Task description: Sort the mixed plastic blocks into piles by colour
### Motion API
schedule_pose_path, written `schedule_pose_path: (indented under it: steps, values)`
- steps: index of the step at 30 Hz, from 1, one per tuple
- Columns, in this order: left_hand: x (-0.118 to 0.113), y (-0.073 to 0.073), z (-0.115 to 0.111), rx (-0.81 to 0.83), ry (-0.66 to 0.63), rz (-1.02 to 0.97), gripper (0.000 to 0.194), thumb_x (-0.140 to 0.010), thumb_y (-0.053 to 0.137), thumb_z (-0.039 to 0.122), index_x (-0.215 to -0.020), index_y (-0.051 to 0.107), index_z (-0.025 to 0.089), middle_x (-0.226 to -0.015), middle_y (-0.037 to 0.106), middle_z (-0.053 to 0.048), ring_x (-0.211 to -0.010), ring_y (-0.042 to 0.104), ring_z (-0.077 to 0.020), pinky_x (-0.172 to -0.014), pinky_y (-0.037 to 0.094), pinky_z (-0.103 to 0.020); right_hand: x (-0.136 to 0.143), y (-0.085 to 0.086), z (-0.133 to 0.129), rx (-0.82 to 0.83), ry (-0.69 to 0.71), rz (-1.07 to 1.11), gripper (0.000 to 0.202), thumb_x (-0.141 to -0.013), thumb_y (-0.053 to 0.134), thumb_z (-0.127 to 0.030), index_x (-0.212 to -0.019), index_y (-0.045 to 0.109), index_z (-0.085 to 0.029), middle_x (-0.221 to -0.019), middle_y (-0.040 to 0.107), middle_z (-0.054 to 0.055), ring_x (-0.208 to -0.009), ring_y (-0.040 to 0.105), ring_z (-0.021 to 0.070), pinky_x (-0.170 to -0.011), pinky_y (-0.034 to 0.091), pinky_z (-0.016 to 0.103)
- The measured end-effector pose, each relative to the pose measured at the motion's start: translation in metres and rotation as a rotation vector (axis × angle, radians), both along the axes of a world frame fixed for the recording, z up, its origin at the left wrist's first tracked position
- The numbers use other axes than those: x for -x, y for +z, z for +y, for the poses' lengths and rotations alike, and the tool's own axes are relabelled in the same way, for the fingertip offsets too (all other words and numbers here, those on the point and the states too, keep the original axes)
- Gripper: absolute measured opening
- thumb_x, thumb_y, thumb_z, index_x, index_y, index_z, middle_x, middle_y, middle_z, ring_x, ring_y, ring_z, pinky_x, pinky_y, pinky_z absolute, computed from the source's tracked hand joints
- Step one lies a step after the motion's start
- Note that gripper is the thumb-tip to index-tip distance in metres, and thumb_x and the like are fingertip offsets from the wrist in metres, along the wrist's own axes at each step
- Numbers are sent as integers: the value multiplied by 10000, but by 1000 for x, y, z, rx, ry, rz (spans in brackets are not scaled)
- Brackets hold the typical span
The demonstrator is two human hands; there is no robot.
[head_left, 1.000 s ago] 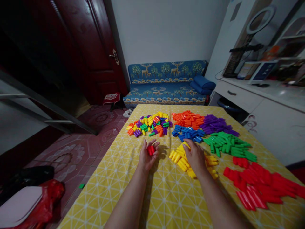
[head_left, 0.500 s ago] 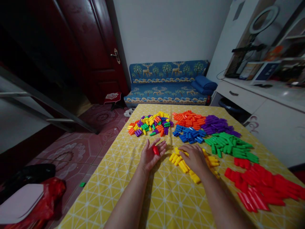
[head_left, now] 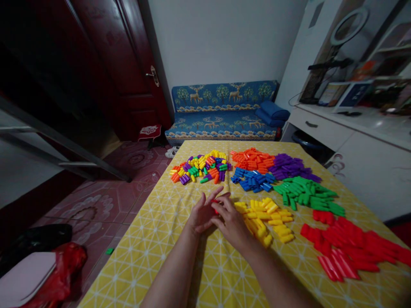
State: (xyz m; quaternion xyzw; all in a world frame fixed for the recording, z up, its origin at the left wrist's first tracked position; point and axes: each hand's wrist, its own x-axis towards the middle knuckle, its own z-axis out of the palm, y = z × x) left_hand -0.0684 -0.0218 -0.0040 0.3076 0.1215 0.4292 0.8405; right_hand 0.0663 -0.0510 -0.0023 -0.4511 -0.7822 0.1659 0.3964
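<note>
My left hand (head_left: pixel 201 215) is palm up above the table, its fingers loosely spread, with a small red plastic building piece (head_left: pixel 215 207) lying in it. From the right, my right hand (head_left: pixel 230 221) reaches over that palm, thumb and fingertips closed around the red piece, which they partly cover. Just beyond my right hand is a pile of yellow building pieces (head_left: pixel 265 214). A mixed-colour pile (head_left: pixel 202 167) lies past my left hand. Farther off sit blue pieces (head_left: pixel 253 179), orange pieces (head_left: pixel 252 160), purple pieces (head_left: pixel 290 167) and green pieces (head_left: pixel 305 192). Red pieces (head_left: pixel 349 244) spread at the right.
A yellow patterned cloth (head_left: pixel 154 252) covers the table. Behind it stands a blue sofa (head_left: pixel 221 122); a white cabinet (head_left: pixel 369 158) is on the right. On the floor at left are a green piece (head_left: pixel 109 251) and a red bag (head_left: pixel 72 265).
My right hand has moved left from the yellow pile to the red piece in my left palm, closing its fingertips on it. My left hand has stayed nearly in place.
</note>
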Motion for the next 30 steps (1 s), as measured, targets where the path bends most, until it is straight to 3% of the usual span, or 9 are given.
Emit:
schedule_pose_path:
  steps: [5,9,11,13,15,17,19,22,30]
  values:
    - [-1,-4,-2,-67,-119,17,717,-839,529,594,-1416,421,182,-1402,501,-164,-1329,438,-326,-1097,297,-468,-6,-2,1,-5,-51,161,372,-851,439,-80,-1100,665,-240,-1050,642,79,-1002,612,206,-877,528,376]
    - [0,-6,2,-89,-153,16,724,-822,580,557,-1402,424,152,-1366,528,-186,-1318,454,-327,-1130,231,-478,-28,5,4,155,-174,508,306,-881,516,-245,-1163,628,-212,-1080,679,83,-942,648,200,-818,541,352]
    - [3,-6,5,-89,-132,5,714,-840,562,543,-1417,400,155,-1427,468,-196,-1337,430,-337,-1130,225,-500,-48,8,7,192,-340,781,352,-841,596,-322,-1170,612,-197,-1018,685,72,-807,650,171,-723,547,318]
    - [5,-7,7,-87,-88,-2,689,-865,526,534,-1427,381,162,-1465,425,-199,-1346,416,-342,-1122,232,-521,-76,8,10,131,-482,1105,329,-786,658,-338,-1082,620,-200,-949,669,35,-747,629,136,-702,538,295]
    - [6,-7,9,-80,-53,-1,663,-883,494,530,-1426,380,166,-1469,421,-199,-1342,422,-340,-1116,241,-528,-109,3,9,52,-584,1406,221,-742,670,-286,-937,605,-206,-919,639,10,-782,626,124,-731,542,289]
    - [6,-8,10,-73,-42,5,642,-892,478,524,-1421,386,171,-1465,427,-195,-1336,430,-337,-1111,251,-526,-142,-7,5,57,-644,1573,110,-745,611,-259,-835,565,-214,-919,611,19,-834,632,131,-742,560,302]
    - [6,-8,10,-71,-41,7,631,-894,479,515,-1418,389,175,-1462,433,-192,-1332,435,-337,-1106,259,-527,-166,-18,-4,94,-659,1610,85,-791,516,-296,-811,550,-220,-970,593,55,-891,638,151,-745,582,333]
    - [6,-8,9,-69,-42,5,631,-889,493,507,-1418,389,178,-1458,439,-188,-1332,434,-339,-1102,268,-527,-180,-25,-20,141,-631,1663,237,-854,387,-371,-840,568,-219,-1080,570,104,-996,636,177,-777,596,368]
    - [8,-9,10,-58,-24,-6,625,-888,491,502,-1414,394,177,-1450,452,-183,-1330,436,-342,-1105,257,-545,-165,11,-42,260,-635,1857,488,-928,195,-463,-953,614,-216,-1134,572,145,-1052,632,199,-812,604,408]
